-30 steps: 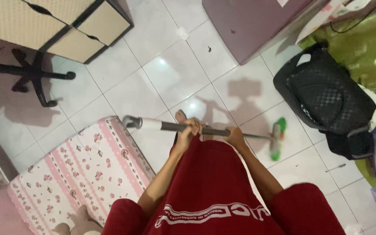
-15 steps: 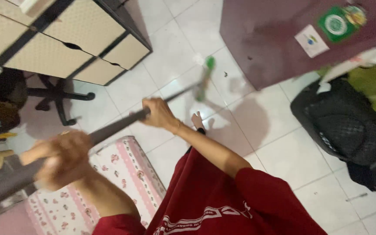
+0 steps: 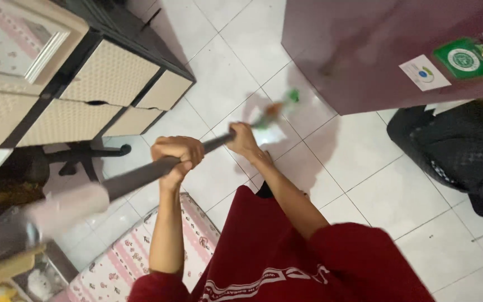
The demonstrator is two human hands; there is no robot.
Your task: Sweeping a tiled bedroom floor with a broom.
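Both hands are wrapped tight around the mop handle point(image 3: 141, 174), left hand point(image 3: 177, 155) higher, right hand point(image 3: 244, 140) lower. The blurred green mop head point(image 3: 278, 111) sits on the white tile floor point(image 3: 364, 184) just beside the maroon cabinet point(image 3: 375, 50). Mopping looks midway: no tile shows a clear wet streak, so I can't tell how much is done.

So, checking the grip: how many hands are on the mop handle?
2: the left hand grips mid-handle, the right hand lower, nearer the blurred green head of the mop handle.

Mop point(image 3: 157, 169): dark grey pole, green head. Floor point(image 3: 359, 179): white tiles. Beside the mop, mattress point(image 3: 135, 257): pink, floral-striped.
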